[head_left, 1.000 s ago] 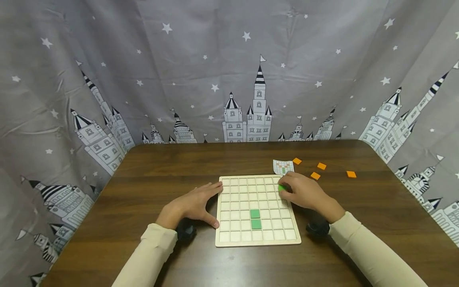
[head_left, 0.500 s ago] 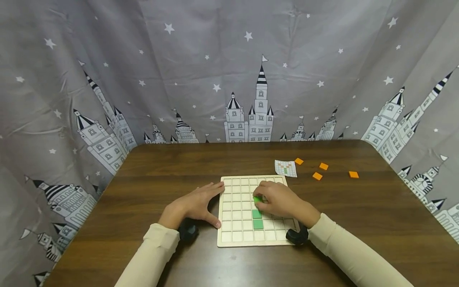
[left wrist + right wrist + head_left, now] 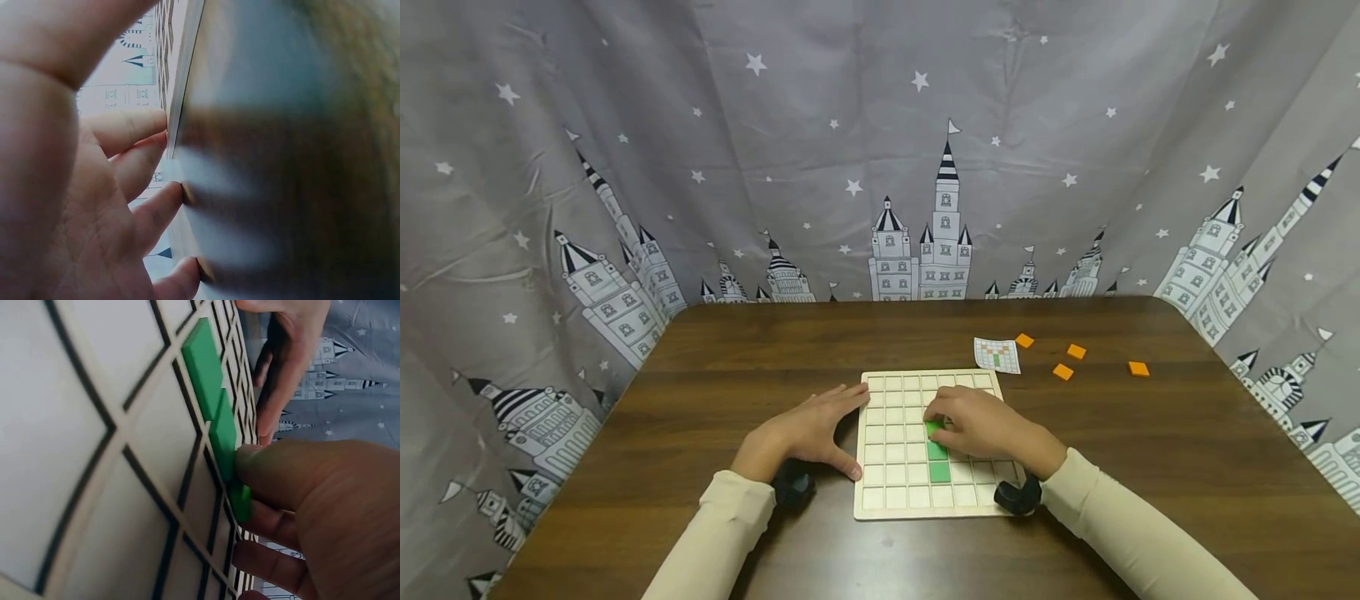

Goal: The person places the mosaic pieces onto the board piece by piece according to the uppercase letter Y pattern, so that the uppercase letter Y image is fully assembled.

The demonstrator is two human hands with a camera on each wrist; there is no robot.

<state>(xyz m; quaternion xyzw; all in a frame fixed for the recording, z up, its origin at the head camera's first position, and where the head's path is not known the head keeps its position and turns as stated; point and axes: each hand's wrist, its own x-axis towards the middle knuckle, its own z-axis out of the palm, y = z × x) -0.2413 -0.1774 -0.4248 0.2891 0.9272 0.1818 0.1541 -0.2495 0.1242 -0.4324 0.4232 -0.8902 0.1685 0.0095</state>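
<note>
A pale wooden grid board [image 3: 895, 498] lies on the table, with two green square tiles set in one column, the nearer green tile [image 3: 939, 472] and the farther green tile [image 3: 936, 451]. My right hand [image 3: 981, 423] pinches a third, brighter green tile [image 3: 933, 427] at the cell just beyond them. In the right wrist view that held tile [image 3: 240, 501] sits between thumb and fingers, at the end of the green row. My left hand [image 3: 808, 427] rests at the board's left edge with fingers spread; in the left wrist view its fingertips [image 3: 157, 120] touch the edge.
A small printed card [image 3: 997, 356] with a coloured grid pattern lies behind the board's far right corner. Several loose orange tiles [image 3: 1063, 372] are scattered to its right. A grey curtain [image 3: 775, 125] with castles hangs behind the table [image 3: 737, 333].
My right hand has carried the bright green tile from the board's right edge leftward to the column of green tiles, then slightly down toward them. My left hand stays at the left edge.
</note>
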